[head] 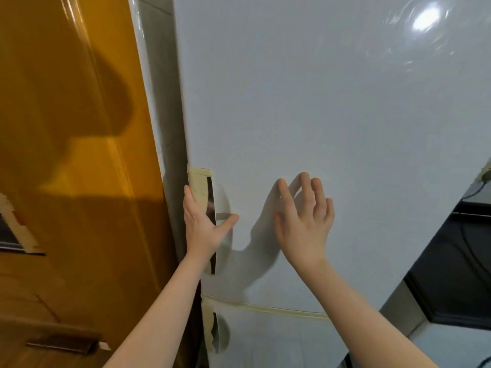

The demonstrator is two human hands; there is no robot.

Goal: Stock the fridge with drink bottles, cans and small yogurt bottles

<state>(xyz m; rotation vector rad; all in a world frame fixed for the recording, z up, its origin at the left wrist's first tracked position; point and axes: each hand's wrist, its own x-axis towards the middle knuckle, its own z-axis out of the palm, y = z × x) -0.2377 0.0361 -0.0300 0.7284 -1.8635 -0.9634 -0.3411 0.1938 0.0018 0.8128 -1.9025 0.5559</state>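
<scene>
- Starting on the far left of the handle [224,200], there is a shiny yellow door [79,181]. I leave it alone.
- My left hand [202,224] is right at the handle. It holds the edge of the fridge door [318,102] there. My thumb lies on the front, in the round dip. My other fingers go round the side, and I cannot see their tips.
- Some tan tape [198,181] is stuck over the top of the handle. It may feel a bit slick under my hand.
- The fridge door is to the right of the handle, and it is shut. It is big, hard and smooth. I think it will be stuck a little by its seal and then swing easily. The handle is the best spot to pull, because it is far from the hinge side.
- My right hand [305,221] is near the handle, on its right. It is wide, with the fingers spread, and it holds nothing. I cannot tell if it touches the door.
- Below the handle is a lower door [279,341].
- I see no bottles or cans here.
</scene>
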